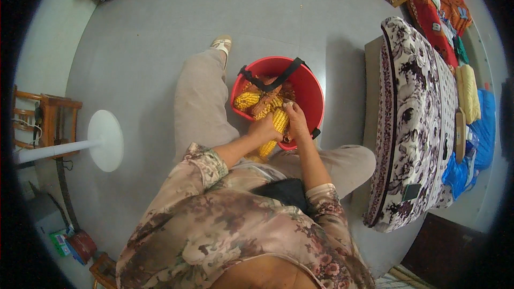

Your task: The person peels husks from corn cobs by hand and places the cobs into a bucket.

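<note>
My left hand (265, 127) grips a yellow ear of corn (281, 119) at the near edge of a red plastic bucket (316, 96). On the ear's right side, my right hand (296, 119) is curled against it with the thumb up; some of its fingers are hidden. Below the right hand shows the round reddish end of a cob (286, 139). Another yellow ear (266, 149) lies below my left hand, outside the rim near my lap. Inside the bucket are several kernelled ears (246, 100) and stripped reddish cobs (270, 98). The black bucket strap (283, 76) crosses over them.
My legs straddle the bucket on a grey floor (257, 20) with a few stray kernels. At right stands a bed or couch with a floral cover (413, 120), holding a dark phone-like object (411, 192). A white round stand base (106, 140) and wooden chair (60, 120) are at left.
</note>
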Available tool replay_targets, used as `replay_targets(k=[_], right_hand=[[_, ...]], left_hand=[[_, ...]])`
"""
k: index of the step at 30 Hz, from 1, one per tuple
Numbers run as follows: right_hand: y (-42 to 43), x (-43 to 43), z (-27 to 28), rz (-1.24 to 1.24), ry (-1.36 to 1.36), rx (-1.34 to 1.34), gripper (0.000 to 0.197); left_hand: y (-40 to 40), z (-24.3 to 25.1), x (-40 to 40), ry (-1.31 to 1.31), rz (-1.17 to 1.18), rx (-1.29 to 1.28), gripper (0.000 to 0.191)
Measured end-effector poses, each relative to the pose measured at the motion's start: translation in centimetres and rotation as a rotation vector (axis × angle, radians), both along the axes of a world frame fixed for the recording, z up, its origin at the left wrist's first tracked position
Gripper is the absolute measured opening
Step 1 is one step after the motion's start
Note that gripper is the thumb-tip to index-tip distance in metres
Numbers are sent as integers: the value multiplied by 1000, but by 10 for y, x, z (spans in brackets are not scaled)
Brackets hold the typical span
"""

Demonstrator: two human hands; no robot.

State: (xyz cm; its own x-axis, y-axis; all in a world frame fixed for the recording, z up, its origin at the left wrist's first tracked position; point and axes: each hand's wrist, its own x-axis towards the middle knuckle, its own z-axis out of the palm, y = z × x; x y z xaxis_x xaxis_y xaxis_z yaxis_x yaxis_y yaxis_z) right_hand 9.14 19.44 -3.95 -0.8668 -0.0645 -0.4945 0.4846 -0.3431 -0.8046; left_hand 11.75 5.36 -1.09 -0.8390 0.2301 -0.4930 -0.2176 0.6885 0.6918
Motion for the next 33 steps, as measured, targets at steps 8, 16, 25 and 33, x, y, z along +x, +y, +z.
replay_targets(k=[8,16,25,33], right_hand=[[-1,3,-11,-59,18,56,44],[-5,2,12,-169,-150,-385,40],[6,-1,6,-37,-40,-263,39],[9,0,-20,-102,-39,-19,37]], left_hand=[[-1,14,1,86,-113,-113,63],[-1,-10,0,-46,38,26,67],[7,-82,5,-126,162,548,65],[3,-27,1,-113,32,239,66]])
